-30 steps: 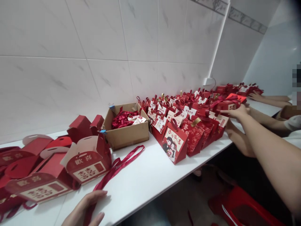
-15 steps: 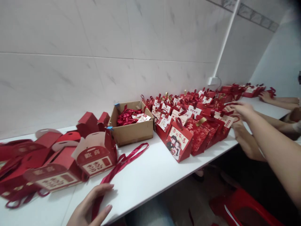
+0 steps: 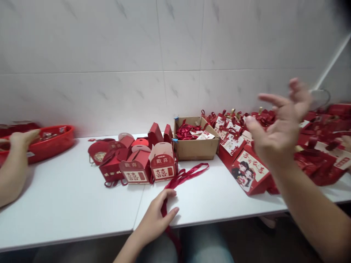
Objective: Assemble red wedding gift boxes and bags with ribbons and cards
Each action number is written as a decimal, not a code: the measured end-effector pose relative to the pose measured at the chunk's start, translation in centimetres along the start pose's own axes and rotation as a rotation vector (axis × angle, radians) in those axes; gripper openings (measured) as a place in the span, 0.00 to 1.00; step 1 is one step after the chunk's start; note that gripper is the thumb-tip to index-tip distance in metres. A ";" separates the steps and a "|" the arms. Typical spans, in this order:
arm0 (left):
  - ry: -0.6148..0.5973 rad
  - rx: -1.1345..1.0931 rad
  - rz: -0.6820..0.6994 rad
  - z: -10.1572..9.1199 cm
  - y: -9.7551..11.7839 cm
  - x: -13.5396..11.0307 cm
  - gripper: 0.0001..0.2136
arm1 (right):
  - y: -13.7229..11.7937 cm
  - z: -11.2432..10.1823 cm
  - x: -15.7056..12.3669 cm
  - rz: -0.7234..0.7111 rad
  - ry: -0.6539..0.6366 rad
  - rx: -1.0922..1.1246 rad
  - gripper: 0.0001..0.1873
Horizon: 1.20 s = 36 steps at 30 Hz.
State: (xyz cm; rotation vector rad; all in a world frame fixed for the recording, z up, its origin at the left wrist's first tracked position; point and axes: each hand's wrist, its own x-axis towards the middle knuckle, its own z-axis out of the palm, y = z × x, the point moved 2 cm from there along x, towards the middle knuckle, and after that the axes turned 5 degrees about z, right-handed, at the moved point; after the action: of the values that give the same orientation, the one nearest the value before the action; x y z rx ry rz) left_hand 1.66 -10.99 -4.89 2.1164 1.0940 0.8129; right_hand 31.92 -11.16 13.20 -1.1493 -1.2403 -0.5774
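Note:
My left hand (image 3: pixel 159 215) rests near the front edge of the white table, thumb and fingers apart. A dark red ribbon (image 3: pixel 184 177) passes through the gap between thumb and fingers; part of it hangs over the edge. My right hand (image 3: pixel 279 126), blurred, is raised above the red gift boxes at the right, its fingers spread and nothing in them. Below it stands a red gift box (image 3: pixel 251 171) with a cartoon couple on its front. Left of the ribbon sit several red handled boxes (image 3: pixel 161 166) with cream labels.
An open cardboard box (image 3: pixel 195 150) with red ribbons and white tags stands by the wall. At the far left, another person's arm (image 3: pixel 15 164) reaches to a red basin (image 3: pixel 59 140). The table (image 3: pixel 82 208) has a seam and a front edge near me.
The view has swung left, bringing the basin and another person's arm into sight. My right hand has come back from the boxes at the right and is now raised. My left hand stays by the ribbon.

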 end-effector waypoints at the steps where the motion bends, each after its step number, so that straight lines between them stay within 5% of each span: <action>1: -0.002 0.002 -0.010 0.1 0.0 0.0 0.15 | -1.3 1.9 -0.4 -0.026 -0.031 0.122 0.17; 4: -0.009 0.012 -0.032 0.3 0.0 -0.2 0.17 | -3.9 8.7 -0.9 0.003 -0.257 0.226 0.11; 7: -0.004 0.039 -0.052 0.6 -0.5 -0.4 0.21 | -5.3 17.1 -1.3 0.101 -0.825 0.002 0.13; 9: 0.001 0.051 -0.055 0.7 -0.8 -0.7 0.22 | -6.0 21.9 -1.8 0.137 -1.045 -0.068 0.18; 12: 0.008 0.037 -0.067 0.8 -1.0 -0.9 0.22 | -6.7 27.3 -2.6 0.162 -1.231 -0.151 0.21; 16: -0.003 0.026 -0.087 0.5 -0.5 -0.9 0.21 | -6.6 30.5 -3.2 0.217 -1.322 -0.256 0.15; 20: -0.033 0.023 -0.080 0.2 0.3 -0.6 0.20 | -5.3 29.4 -1.5 0.277 -1.161 -0.268 0.18; 25: -0.007 0.090 0.029 1.1 -0.5 -0.7 0.21 | -3.5 24.0 2.7 0.249 -0.645 -0.124 0.26; 28: 0.166 0.156 0.233 1.0 -0.6 -0.7 0.25 | -3.5 19.3 4.6 0.170 -0.211 0.198 0.23; 31: 0.480 0.150 0.294 -1.4 1.4 -0.5 0.23 | -4.3 14.6 4.7 0.151 0.057 0.459 0.14; 33: 0.692 0.084 0.257 -4.2 3.9 0.0 0.19 | -5.1 11.9 3.9 0.154 0.061 0.596 0.08; 36: 0.940 -0.176 0.220 -8.3 7.8 1.1 0.20 | -6.8 9.6 1.8 0.270 -0.359 0.789 0.04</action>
State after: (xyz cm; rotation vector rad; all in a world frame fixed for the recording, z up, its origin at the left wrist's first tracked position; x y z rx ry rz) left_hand -0.39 -11.74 6.34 1.7090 1.1494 2.0454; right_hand 22.55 -4.65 16.47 -0.7271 -1.3971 0.3316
